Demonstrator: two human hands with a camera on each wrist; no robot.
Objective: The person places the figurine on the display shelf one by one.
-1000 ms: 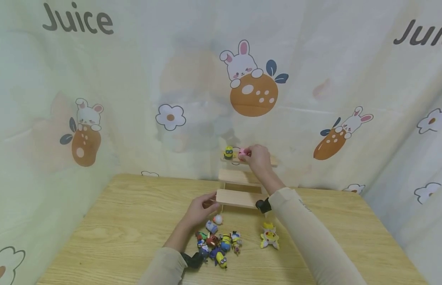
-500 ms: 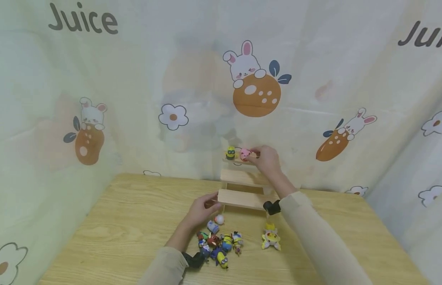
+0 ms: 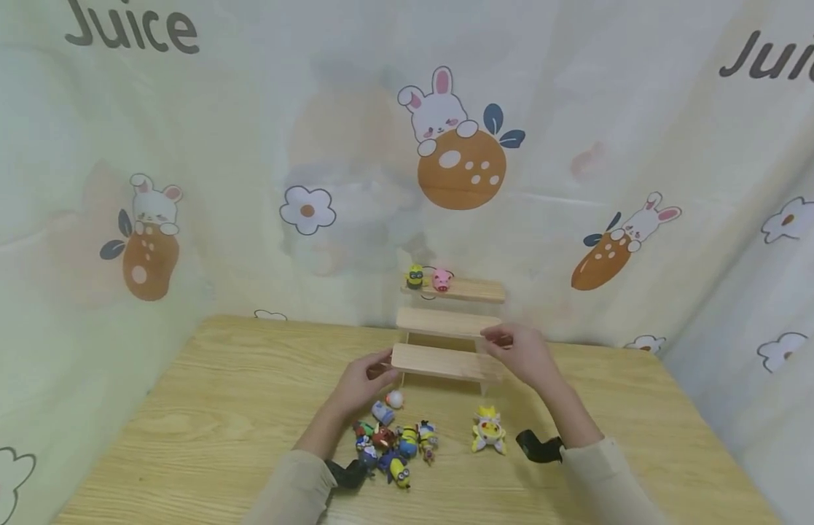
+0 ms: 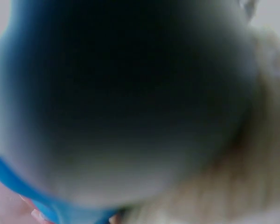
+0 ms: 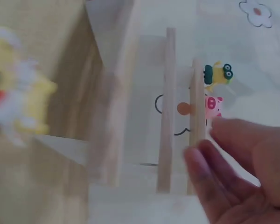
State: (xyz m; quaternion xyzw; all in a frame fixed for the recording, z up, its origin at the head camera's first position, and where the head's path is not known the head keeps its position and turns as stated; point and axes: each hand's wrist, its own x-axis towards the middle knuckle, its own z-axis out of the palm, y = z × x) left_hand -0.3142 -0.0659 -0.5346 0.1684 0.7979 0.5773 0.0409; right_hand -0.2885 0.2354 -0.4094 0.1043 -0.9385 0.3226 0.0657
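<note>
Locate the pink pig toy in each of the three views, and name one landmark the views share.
Head: the pink pig toy stands on the top wooden step, just right of the yellow goggled figure.
Left wrist: not in it; the picture is a dark blur.
Right wrist: the pig lies right of centre, sideways, just beyond the fingertips.
Shared landmark: the yellow goggled figure, beside the pig in both views.

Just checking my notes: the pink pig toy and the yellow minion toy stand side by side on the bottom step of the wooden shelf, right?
Not quite. The pink pig toy and yellow minion toy stand side by side on the top step of the wooden shelf, as the head view shows.
</note>
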